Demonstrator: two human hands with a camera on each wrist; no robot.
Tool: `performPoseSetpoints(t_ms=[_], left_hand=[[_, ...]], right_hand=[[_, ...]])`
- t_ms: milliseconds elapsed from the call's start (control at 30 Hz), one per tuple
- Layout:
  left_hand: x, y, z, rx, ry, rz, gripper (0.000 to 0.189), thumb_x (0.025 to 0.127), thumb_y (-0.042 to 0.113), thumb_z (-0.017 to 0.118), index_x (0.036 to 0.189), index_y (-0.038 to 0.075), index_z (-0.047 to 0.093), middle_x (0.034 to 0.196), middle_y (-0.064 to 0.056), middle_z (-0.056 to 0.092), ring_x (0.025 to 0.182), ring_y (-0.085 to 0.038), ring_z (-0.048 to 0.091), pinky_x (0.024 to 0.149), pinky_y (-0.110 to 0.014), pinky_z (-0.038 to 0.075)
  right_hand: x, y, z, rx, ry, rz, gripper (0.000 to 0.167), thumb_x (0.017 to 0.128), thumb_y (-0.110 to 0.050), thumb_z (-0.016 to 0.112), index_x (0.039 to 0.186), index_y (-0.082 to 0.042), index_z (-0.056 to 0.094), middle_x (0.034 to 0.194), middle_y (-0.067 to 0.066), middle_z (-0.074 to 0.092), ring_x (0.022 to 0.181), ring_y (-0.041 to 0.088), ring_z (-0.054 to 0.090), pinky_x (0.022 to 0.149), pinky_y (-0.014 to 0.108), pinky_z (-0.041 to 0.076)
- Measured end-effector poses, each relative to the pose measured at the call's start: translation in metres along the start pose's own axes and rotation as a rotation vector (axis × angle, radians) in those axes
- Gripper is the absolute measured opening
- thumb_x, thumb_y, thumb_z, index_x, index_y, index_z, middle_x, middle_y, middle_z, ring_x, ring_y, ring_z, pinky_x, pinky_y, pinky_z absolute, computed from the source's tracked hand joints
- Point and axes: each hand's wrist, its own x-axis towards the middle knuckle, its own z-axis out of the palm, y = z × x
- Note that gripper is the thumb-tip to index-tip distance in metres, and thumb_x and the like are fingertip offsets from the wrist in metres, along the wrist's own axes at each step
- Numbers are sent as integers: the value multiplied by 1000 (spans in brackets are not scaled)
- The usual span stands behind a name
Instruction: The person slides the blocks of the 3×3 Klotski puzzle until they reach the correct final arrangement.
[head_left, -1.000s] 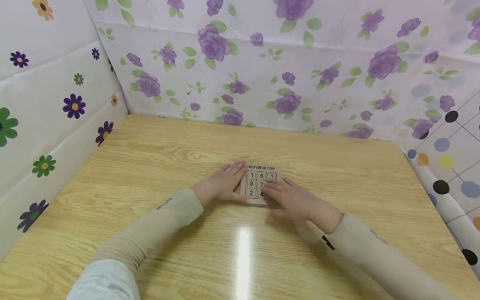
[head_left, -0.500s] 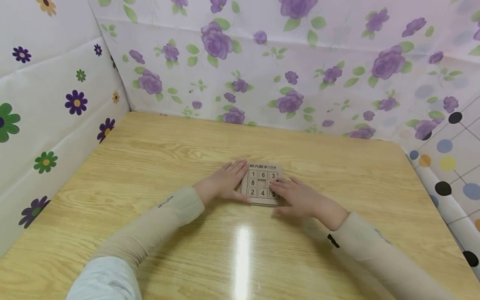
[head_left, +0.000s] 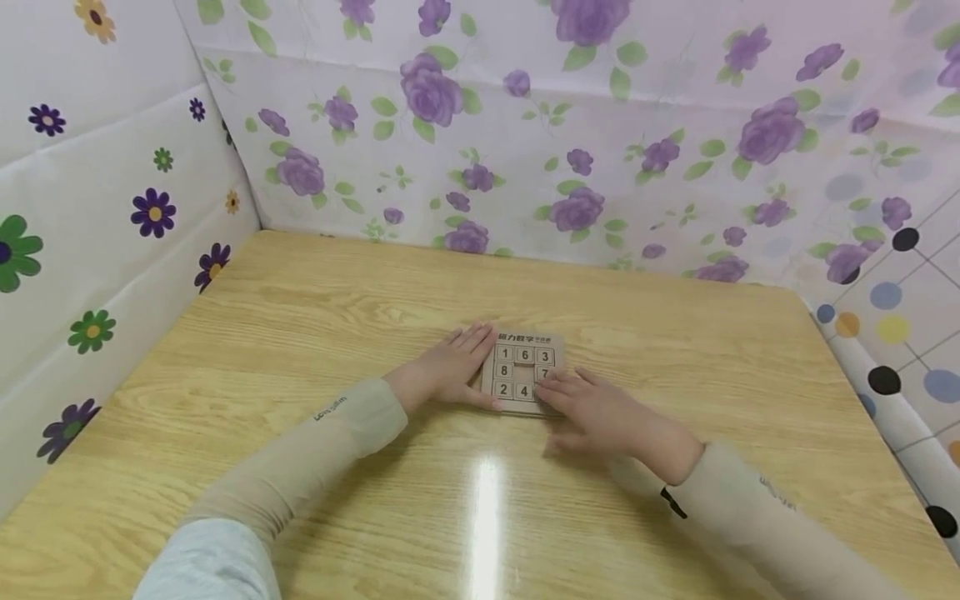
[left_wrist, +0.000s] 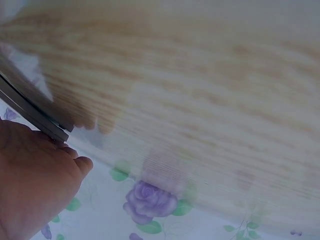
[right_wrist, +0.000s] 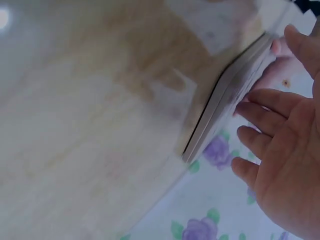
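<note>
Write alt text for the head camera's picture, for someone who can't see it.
A person's two hands work at a flat number puzzle on a wooden table: the left hand rests along its left edge, while the right hand covers its lower right corner. Flowered cloth hangs behind.

Head view: bright, even — number board (head_left: pixel 523 375) legible; vertical glare on the tabletop (head_left: pixel 337 308), lower centre; soft shadows beneath both sleeves (head_left: pixel 300 454). Wrist views: dimmer, hazy — tabletop grain smeared; white glare spot (right_wrist: pixel 4 19), right wrist view's upper left.
</note>
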Motion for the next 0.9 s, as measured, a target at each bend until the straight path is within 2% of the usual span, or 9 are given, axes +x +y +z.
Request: performPoseSetpoints(t_ms=[233,400,667,900], left_hand=[[-1,2,0,-7,4,-6,116,78,76,51,152,5,-2,160,-12,-6,147,-25,-5,121,-40,0],[-1,2,0,-10,1,-10,117,77,77,51,152,5,-3,159,-12,-7,147,-25,-5,121,-39,-1],[0,1,1,-19,-11,-5,117,78,77,50,152,5,-3,159,-12,-7,147,-25,-6,120,-39,-1],[0,1,1,-9,2,-1,117,78,77,49,152,5,-4,159,-13,-7,147,-26,-5,121,-40,-1]], right_hand=[[1,-12,4,8,-8,-69,71,91,-46,58,142,0,41,148,14,41,141,33,30,117,54,20],[5,-11,5,-18,12,-51,73,90,-47,58,142,1,41,149,15,40,140,34,31,116,54,21],[15,-4,4,-36,-6,4,75,91,-50,56,144,1,38,151,15,36,141,34,28,117,54,20],[8,0,1,-37,2,7,70,91,-45,57,142,1,41,150,15,38,141,35,29,116,56,20]])
